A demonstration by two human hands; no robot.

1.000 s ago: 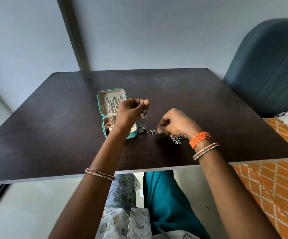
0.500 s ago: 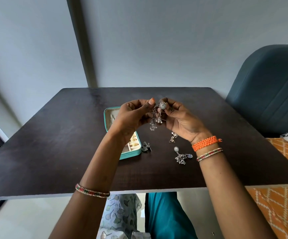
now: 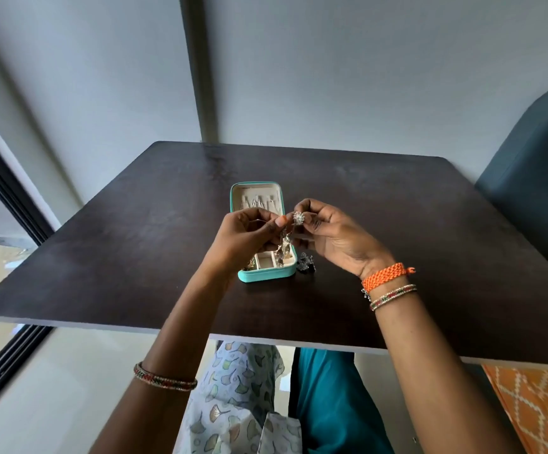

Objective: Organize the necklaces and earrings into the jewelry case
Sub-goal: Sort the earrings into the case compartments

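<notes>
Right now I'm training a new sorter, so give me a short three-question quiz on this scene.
1. True or false: the case is open.
2. Which hand pinches the flower-shaped stud: A left, B right?
3. Fill in: loose earrings lie on the table to the ___ of the case.

Key: 1 true; 2 B; 3 right.

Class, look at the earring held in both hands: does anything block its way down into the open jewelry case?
Nothing visible does. Both hands pinch the earring just above the case, whose lid is open.
</notes>
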